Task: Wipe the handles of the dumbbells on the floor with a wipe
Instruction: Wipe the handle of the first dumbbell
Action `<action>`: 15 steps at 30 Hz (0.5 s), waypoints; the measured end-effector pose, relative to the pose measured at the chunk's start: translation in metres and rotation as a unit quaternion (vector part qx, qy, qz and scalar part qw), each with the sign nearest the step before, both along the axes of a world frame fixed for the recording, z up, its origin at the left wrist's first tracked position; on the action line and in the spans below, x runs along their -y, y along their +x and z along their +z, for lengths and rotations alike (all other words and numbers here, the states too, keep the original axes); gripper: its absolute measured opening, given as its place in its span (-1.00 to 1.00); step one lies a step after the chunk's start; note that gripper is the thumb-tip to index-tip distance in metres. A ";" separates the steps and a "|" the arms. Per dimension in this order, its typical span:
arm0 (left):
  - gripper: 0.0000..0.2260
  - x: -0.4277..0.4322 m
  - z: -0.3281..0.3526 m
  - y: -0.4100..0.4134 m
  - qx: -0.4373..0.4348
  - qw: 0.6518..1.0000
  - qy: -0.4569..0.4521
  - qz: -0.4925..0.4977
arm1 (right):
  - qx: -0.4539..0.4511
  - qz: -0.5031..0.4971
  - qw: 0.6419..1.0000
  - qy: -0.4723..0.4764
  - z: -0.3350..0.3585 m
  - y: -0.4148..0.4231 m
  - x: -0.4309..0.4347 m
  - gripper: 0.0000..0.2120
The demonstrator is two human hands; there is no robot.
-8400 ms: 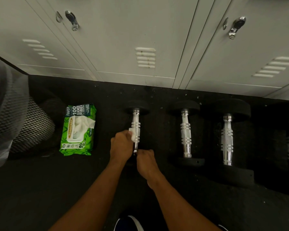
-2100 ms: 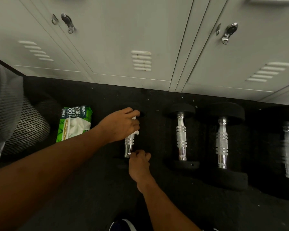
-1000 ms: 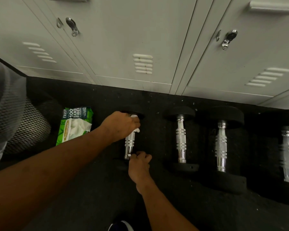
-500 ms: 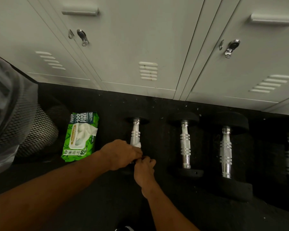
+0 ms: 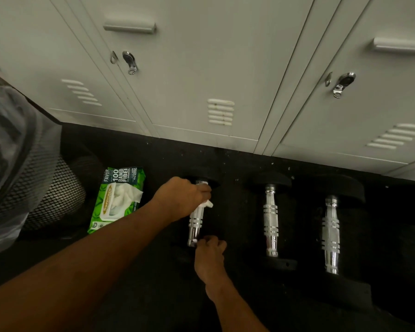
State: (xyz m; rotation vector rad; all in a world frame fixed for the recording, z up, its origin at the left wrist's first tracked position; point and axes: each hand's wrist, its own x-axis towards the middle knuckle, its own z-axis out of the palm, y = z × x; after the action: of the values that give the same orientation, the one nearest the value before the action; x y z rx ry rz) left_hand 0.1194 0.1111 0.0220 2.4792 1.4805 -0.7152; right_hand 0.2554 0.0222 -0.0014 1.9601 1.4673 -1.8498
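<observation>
left hand [image 5: 181, 200] is clutching wipe [image 5: 208, 204] around far end of handle [image 5: 196, 222] | right hand [image 5: 210, 255] is holding near end of handle, fingers curled

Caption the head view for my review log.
Left hand holds a wipe against the leftmost dumbbell's handle; right hand grips its near end.

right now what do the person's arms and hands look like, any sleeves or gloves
The left hand and right hand are bare: no gloves, rings or watch show. The left forearm and right forearm are uncovered, no sleeve in view.
</observation>
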 end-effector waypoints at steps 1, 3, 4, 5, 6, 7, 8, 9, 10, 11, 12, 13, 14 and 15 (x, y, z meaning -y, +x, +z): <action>-0.49 0.001 -0.001 0.000 0.011 1.000 0.006 0.013 | 0.004 0.001 1.000 -0.001 0.000 0.000 0.000 -0.57; -0.49 0.007 -0.006 0.002 0.032 0.999 -0.009 0.023 | 0.011 0.002 1.000 -0.005 0.000 -0.001 0.000 -0.57; -0.48 0.010 -0.005 -0.001 0.046 0.998 -0.023 0.031 | 0.012 0.004 1.000 -0.006 -0.001 -0.001 0.000 -0.57; -0.47 0.015 -0.002 -0.001 0.056 0.997 -0.041 0.028 | 0.011 0.000 1.000 -0.012 0.000 -0.001 0.000 -0.58; -0.48 0.022 0.002 0.000 0.069 0.996 -0.055 0.017 | 0.012 -0.003 1.000 -0.012 0.000 -0.001 -0.001 -0.59; -0.51 0.028 0.005 0.002 0.074 0.995 -0.072 0.004 | 0.012 -0.015 1.000 -0.021 0.001 -0.001 -0.002 -0.60; -0.55 0.036 0.008 0.005 0.078 0.993 -0.087 -0.014 | 0.010 -0.036 0.999 -0.031 0.001 -0.002 -0.003 -0.62; -0.59 0.043 0.009 0.008 0.077 0.992 -0.099 -0.025 | 0.009 -0.055 0.998 -0.041 0.002 -0.002 -0.003 -0.64; -0.62 0.050 0.010 0.011 0.083 0.991 -0.103 -0.024 | 0.008 -0.061 0.997 -0.041 0.001 -0.003 -0.004 -0.65; -0.64 0.056 0.009 0.013 0.080 0.990 -0.111 -0.018 | 0.010 -0.063 0.997 -0.042 0.002 -0.004 -0.004 -0.65; -0.64 0.060 0.006 0.014 0.079 0.991 -0.111 -0.010 | 0.014 -0.059 0.997 -0.042 0.000 -0.004 -0.003 -0.65; -0.65 0.060 0.006 0.014 0.073 0.991 -0.111 -0.011 | 0.019 -0.050 0.998 -0.041 0.002 -0.004 -0.002 -0.65; -0.65 0.058 0.006 0.013 0.070 0.991 -0.108 -0.018 | 0.020 -0.039 0.999 -0.029 0.002 -0.003 -0.001 -0.63; -0.66 0.055 0.007 0.012 0.062 0.992 -0.109 -0.027 | 0.021 -0.032 0.999 -0.020 0.002 -0.003 0.001 -0.61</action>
State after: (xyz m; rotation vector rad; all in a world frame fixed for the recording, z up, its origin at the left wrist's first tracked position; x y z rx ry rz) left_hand 0.1316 0.0564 0.0291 2.3596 1.2261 -0.6772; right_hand 0.2527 0.0214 0.0009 2.0390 1.3607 -1.8355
